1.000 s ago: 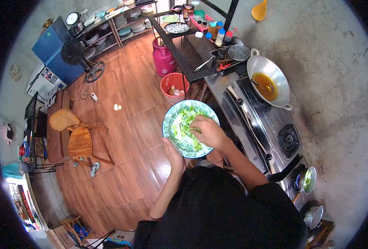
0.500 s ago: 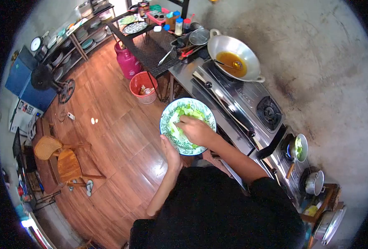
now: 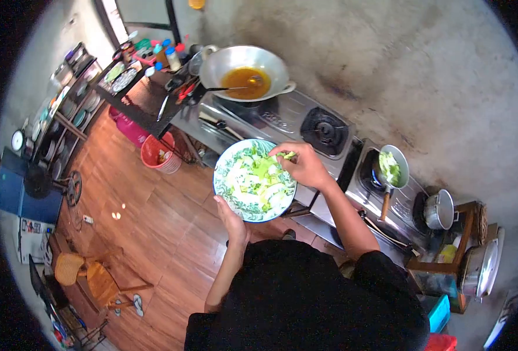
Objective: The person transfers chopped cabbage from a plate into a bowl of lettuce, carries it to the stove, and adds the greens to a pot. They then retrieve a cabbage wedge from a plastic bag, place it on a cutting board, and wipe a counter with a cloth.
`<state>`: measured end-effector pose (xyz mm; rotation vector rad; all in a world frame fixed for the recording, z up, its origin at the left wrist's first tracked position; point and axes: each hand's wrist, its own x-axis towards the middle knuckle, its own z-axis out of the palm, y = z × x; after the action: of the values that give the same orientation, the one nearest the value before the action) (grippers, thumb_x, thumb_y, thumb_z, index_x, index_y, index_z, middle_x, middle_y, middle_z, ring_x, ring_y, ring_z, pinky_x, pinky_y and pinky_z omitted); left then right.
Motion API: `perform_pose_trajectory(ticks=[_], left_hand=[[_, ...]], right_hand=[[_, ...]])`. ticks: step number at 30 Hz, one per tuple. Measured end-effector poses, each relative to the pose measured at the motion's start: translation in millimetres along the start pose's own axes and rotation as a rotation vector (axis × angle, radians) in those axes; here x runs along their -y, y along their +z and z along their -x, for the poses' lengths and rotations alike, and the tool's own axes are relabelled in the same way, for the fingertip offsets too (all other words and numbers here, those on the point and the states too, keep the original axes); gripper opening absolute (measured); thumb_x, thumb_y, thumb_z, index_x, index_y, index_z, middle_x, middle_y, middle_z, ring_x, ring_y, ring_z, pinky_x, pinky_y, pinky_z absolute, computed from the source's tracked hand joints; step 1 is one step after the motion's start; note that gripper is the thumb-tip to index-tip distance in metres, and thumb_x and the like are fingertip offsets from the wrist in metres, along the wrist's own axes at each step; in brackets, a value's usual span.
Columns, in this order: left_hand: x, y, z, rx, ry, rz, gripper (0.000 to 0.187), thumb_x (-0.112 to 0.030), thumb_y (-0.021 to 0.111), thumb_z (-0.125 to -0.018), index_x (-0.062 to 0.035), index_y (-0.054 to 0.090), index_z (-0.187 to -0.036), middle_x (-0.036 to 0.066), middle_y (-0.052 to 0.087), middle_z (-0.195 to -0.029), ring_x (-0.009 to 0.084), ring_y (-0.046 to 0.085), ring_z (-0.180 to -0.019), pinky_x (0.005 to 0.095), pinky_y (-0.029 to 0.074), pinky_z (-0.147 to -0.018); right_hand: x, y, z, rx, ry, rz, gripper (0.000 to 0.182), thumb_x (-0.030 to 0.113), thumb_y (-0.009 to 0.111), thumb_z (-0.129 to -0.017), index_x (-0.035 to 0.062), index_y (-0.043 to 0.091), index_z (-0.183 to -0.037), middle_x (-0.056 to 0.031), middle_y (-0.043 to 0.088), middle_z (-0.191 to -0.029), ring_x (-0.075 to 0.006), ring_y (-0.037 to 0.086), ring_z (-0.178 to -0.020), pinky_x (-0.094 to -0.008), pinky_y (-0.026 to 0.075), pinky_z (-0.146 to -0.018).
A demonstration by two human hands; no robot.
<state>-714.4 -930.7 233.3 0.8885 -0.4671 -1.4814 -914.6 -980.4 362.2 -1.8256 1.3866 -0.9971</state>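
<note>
A green-and-white patterned bowl [image 3: 241, 207] holds chopped pale-green leafy vegetables [image 3: 259, 178]. My left hand [image 3: 234, 224] grips the bowl's near rim, its fingers hidden underneath. Over the bowl's right rim, my right hand [image 3: 307, 167] is closed in a pinch on a few vegetable pieces [image 3: 287, 155]. To the right, a small frying pan [image 3: 405, 177] with a wooden handle sits on a burner, with similar greens [image 3: 389, 167] inside.
A large wok [image 3: 212, 70] of brown oil, with a dark-handled utensil in it, stands on the stove [image 3: 270, 117]. A pot [image 3: 439, 209] sits right of the pan. At left are a red basket [image 3: 166, 161], a pink gas cylinder [image 3: 129, 127] and a wooden chair [image 3: 102, 284].
My right hand has risen from the middle of the bowl to its right rim, bringing vegetable pieces up. The view has turned right; my left hand still holds the bowl.
</note>
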Motion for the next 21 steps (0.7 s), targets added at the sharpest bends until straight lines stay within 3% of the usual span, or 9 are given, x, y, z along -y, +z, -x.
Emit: perform_pose_trajectory(ticks=[1,2,4,5,8,9,13,18,21], left_hand=[[11,9,1,0.02,-0.023,0.003,0.074,-0.059,0.027,-0.103,-0.0008,0.03,-0.149,0.015,0.042,-0.149,0.0274,0.044,-0.135,0.0415,0.036,-0.111],[20,20,5,0.042,-0.041,0.008,0.075,-0.06,0.027,-0.102,-0.0013,0.028,-0.149,0.015,0.041,-0.149,0.0278,0.043,-0.135,0.0419,0.036,-0.111],[40,44,15,0.079,-0.062,0.01,0.075,-0.06,0.027,-0.102,-0.0021,0.027,-0.15,0.015,0.04,-0.15,0.0285,0.043,-0.135,0.0424,0.036,-0.112],[50,55,21,0.099,-0.076,0.02,0.076,-0.061,0.026,-0.102,-0.003,0.026,-0.151,0.015,0.039,-0.151,0.0291,0.043,-0.136,0.043,0.037,-0.112],[76,83,31,0.106,-0.128,-0.02,0.076,-0.061,0.027,-0.102,-0.0042,0.025,-0.151,0.015,0.038,-0.151,0.0299,0.042,-0.136,0.044,0.037,-0.111],[84,90,36,0.119,-0.122,-0.041,0.076,-0.062,0.027,-0.101,-0.0041,0.026,-0.151,0.015,0.038,-0.151,0.0299,0.043,-0.135,0.0441,0.038,-0.111],[111,115,50,0.151,-0.159,-0.019,0.076,-0.061,0.027,-0.102,-0.0012,0.03,-0.148,0.015,0.043,-0.147,0.0273,0.046,-0.133,0.042,0.039,-0.11],[141,124,57,0.079,-0.128,-0.129,0.071,-0.057,0.027,-0.104,0.0012,0.036,-0.145,0.014,0.048,-0.143,0.0244,0.05,-0.129,0.0386,0.039,-0.109],[138,132,62,0.115,-0.127,-0.072,0.071,-0.056,0.027,-0.104,0.0006,0.034,-0.146,0.014,0.047,-0.144,0.0242,0.048,-0.131,0.0385,0.037,-0.11]], right_hand=[[-10,-16,5,-0.008,-0.002,0.093,0.023,-0.004,0.06,-0.083,0.0028,0.07,-0.102,-0.0142,0.068,-0.092,-0.0216,0.066,-0.081,-0.033,0.051,-0.071],[-20,-28,12,-0.026,0.002,0.094,0.023,-0.004,0.06,-0.083,0.0028,0.07,-0.102,-0.0142,0.068,-0.092,-0.0216,0.066,-0.081,-0.033,0.051,-0.071],[-41,-51,26,-0.041,-0.117,0.243,0.025,-0.004,0.06,-0.08,0.0036,0.071,-0.101,-0.016,0.066,-0.09,-0.0326,0.066,-0.085,-0.0365,0.051,-0.077],[-51,-61,34,-0.009,-0.056,0.316,0.025,-0.001,0.061,-0.079,0.0027,0.071,-0.102,-0.0173,0.064,-0.094,-0.038,0.064,-0.089,-0.0404,0.051,-0.083],[-75,-80,53,-0.01,-0.056,0.402,0.022,0.007,0.064,-0.082,0.001,0.07,-0.103,-0.0195,0.063,-0.102,-0.039,0.064,-0.091,-0.0433,0.05,-0.085],[-76,-87,60,0.04,0.051,0.381,0.027,0.017,0.068,-0.084,-0.0004,0.069,-0.104,-0.0215,0.061,-0.108,-0.04,0.064,-0.096,-0.0448,0.05,-0.089],[-85,-103,86,-0.015,0.18,0.419,0.032,0.022,0.074,-0.08,0.0013,0.069,-0.104,-0.0231,0.062,-0.107,-0.0399,0.063,-0.103,-0.0458,0.05,-0.09],[-111,-125,103,-0.113,0.122,0.281,0.019,0.006,0.072,-0.077,-0.0007,0.073,-0.095,-0.0186,0.067,-0.093,-0.0359,0.066,-0.085,-0.0383,0.052,-0.08],[-115,-142,114,-0.181,0.114,0.125,0.016,0.004,0.071,-0.079,-0.0023,0.072,-0.093,-0.0148,0.069,-0.087,-0.0236,0.066,-0.08,-0.035,0.052,-0.074]])
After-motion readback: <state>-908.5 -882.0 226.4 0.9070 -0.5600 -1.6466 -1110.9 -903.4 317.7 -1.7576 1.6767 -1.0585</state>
